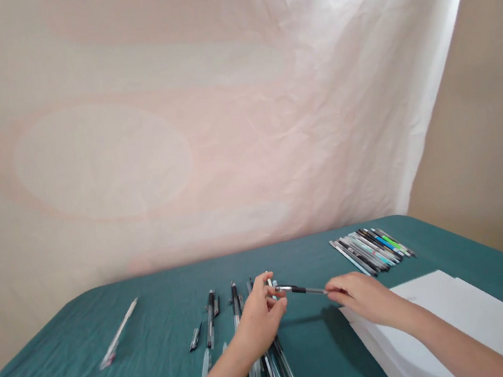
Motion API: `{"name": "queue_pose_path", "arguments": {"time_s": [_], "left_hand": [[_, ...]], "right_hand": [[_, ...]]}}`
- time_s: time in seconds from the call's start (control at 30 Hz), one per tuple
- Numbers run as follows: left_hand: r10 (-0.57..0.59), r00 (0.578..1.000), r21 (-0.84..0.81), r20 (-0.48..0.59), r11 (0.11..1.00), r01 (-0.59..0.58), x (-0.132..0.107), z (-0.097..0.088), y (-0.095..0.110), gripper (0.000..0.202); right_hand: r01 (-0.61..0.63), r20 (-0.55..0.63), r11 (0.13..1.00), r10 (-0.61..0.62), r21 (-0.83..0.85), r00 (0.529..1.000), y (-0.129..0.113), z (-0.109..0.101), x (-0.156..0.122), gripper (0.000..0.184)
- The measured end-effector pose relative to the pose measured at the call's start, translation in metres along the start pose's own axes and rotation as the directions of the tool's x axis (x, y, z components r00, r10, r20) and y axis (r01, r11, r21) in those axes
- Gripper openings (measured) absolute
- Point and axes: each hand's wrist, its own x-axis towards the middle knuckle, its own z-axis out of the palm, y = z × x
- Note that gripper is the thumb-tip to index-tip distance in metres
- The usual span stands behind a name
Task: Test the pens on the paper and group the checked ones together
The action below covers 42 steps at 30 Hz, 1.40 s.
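A gel pen [303, 289] with a black grip and a clear barrel spans the gap between my hands, raised over the table. My right hand [364, 298] pinches its right end between thumb and fingers. At the other end, the curled fingers of my left hand [260, 315] close around the pen's tip; whether a cap is also there cannot be made out. Below and behind my left forearm lie several pens [286, 369], partly covered by it. Beyond that wrist, a black-capped pen [210, 317] lies beside a loose pen cap [195, 337].
Green cloth [166, 370] covers the table. At the back right lies a row of several pens [372, 250] side by side. White paper sheets [466, 320] rest under my right forearm. A clear, pale pen-like packet [120, 333] lies on the left. A pale curtain [226, 154] hangs behind.
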Motion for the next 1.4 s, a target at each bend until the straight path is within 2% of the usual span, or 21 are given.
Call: {"name": "queue_pose_path", "arguments": {"time_s": [0.07,0.13,0.27,0.37,0.47,0.53,0.67,1.13,1.27,1.4], "left_hand": [[0.011,1.0,0.061,0.003,0.998,-0.011,-0.002,0.001,0.001,0.049],[0.024,0.999,0.137,0.048,0.99,-0.03,-0.005,0.001,0.003,0.045],[0.051,0.98,0.218,0.192,0.971,-0.094,-0.016,0.004,0.013,0.022],[0.074,0.949,0.334,0.306,0.925,-0.18,-0.027,0.01,0.021,0.023],[0.06,0.901,0.464,0.43,0.841,-0.277,-0.034,0.016,0.026,0.031],[0.043,0.882,0.504,0.47,0.807,-0.308,-0.037,0.02,0.026,0.032],[0.037,0.88,0.547,0.473,0.771,-0.326,-0.039,0.024,0.023,0.027],[0.041,0.869,0.566,0.494,0.743,-0.357,-0.037,0.022,0.024,0.021],[0.034,0.855,0.573,0.518,0.728,-0.376,-0.037,0.02,0.026,0.022],[0.043,0.855,0.581,0.516,0.716,-0.387,-0.038,0.017,0.028,0.023]], "right_hand": [[-0.115,-0.057,0.978,0.107,-0.173,0.993,0.015,-0.003,0.003,0.022],[-0.239,-0.126,0.935,0.212,-0.263,0.969,0.032,-0.005,0.004,0.027],[-0.434,-0.254,0.834,0.363,-0.34,0.897,0.059,0.001,0.003,0.034],[-0.494,-0.307,0.782,0.397,-0.381,0.865,0.068,0.009,0.003,0.029],[-0.502,-0.333,0.761,0.387,-0.411,0.86,0.07,0.016,0.005,0.024],[-0.505,-0.349,0.751,0.379,-0.426,0.857,0.071,0.019,0.006,0.021],[-0.511,-0.376,0.735,0.365,-0.445,0.852,0.073,0.022,0.006,0.021],[-0.507,-0.427,0.729,0.32,-0.46,0.846,0.078,0.026,0.006,0.022],[-0.483,-0.429,0.758,0.297,-0.437,0.853,0.072,0.025,0.005,0.023],[-0.416,-0.39,0.818,0.26,-0.397,0.883,0.06,0.026,0.004,0.021]]}}
